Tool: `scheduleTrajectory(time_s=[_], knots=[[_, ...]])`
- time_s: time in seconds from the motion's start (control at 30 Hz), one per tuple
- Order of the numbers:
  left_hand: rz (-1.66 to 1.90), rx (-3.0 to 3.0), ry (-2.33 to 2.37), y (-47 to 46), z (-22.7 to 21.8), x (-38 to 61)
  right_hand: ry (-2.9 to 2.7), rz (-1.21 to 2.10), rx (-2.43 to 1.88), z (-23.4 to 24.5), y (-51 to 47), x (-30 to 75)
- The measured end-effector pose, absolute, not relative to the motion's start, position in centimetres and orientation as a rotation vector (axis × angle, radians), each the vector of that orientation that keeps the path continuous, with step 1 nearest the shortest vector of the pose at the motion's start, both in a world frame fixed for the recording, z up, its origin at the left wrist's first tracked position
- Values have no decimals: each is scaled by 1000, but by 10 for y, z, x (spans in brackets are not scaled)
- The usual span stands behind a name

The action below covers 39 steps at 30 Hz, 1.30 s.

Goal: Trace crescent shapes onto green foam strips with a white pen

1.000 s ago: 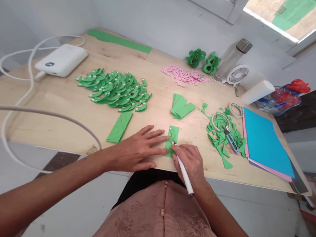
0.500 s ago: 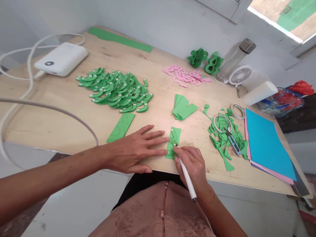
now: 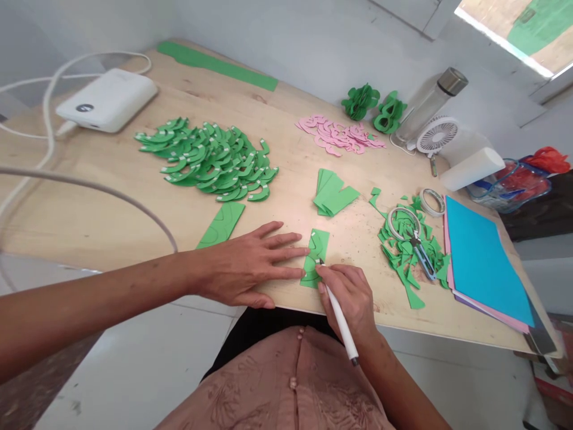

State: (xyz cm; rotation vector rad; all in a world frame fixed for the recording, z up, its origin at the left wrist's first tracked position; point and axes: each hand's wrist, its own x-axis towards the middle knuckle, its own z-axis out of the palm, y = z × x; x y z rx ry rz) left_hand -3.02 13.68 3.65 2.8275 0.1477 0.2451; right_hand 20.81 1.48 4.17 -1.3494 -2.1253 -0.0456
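Note:
A small green paper strip [image 3: 319,240] lies near the table's front edge, with dark curved lines and small white patches on it. My left hand [image 3: 250,263] is flat with fingers spread, its fingertips touching the strip's left side. Between the fingers of my right hand [image 3: 351,295] is a white pen [image 3: 342,325], its dark tip on the strip. Left of my left hand lies another green strip [image 3: 222,222] with drawn curves, partly covered by that hand. Several plain green paper pieces [image 3: 333,194] lie overlapped just beyond.
A large heap of curved green cutouts [image 3: 215,158] is at left, near a white power bank [image 3: 110,98] with cables. Pink cutouts [image 3: 338,136] lie at the back. On the right are green scraps [image 3: 409,278], scissors [image 3: 423,257], tape rolls [image 3: 432,203] and blue paper [image 3: 486,257].
The view has shifted slightly. Both hands, the pen and the strip stay in nearly the same places, with the pen tip still on the paper.

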Motion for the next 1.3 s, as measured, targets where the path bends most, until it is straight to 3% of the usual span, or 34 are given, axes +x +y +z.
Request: scheduleTrajectory(time_s=[0.13,0.43,1.3], knots=[[263,2806,151,136,36,-30,-2060,50,-1352,46,15,208],[263,2743,174,135,38,-30,-1514,654,-1529,51,20,195],[270,2742,189,135,38,-31,-1528,504,-1657,47,27,184]])
